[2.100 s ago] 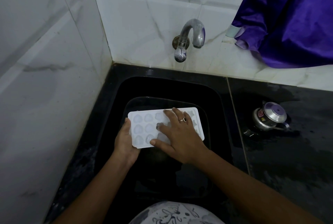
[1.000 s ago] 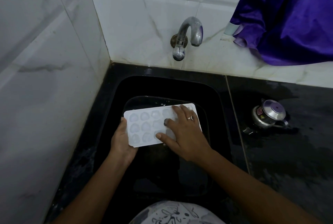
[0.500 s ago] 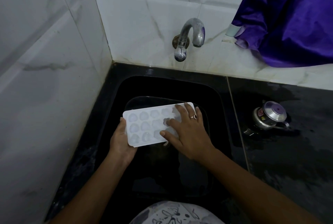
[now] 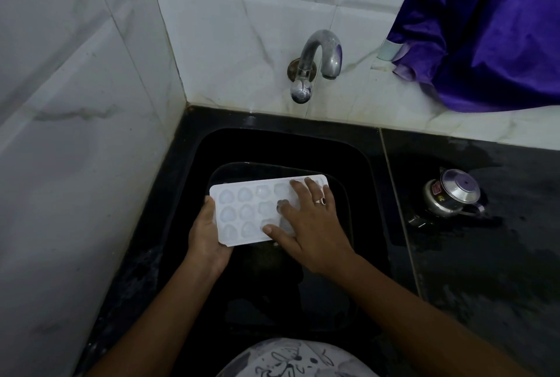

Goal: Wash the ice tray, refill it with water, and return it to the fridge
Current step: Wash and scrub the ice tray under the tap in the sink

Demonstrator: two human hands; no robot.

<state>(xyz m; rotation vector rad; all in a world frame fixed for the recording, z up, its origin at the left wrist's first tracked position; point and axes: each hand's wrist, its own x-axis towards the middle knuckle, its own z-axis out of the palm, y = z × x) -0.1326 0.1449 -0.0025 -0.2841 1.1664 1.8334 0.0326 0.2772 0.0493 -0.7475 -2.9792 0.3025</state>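
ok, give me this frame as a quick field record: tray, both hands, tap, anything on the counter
tray: white ice tray, held over the black sink
left hand: left hand in a grip on the tray's left end
right hand: right hand lies flat on the tray's right part, fingers spread, ring on one finger
tap: tap on the tiled wall, no water stream visible
counter: small metal pot to the right of the sink
other: purple cloth hanging at upper right
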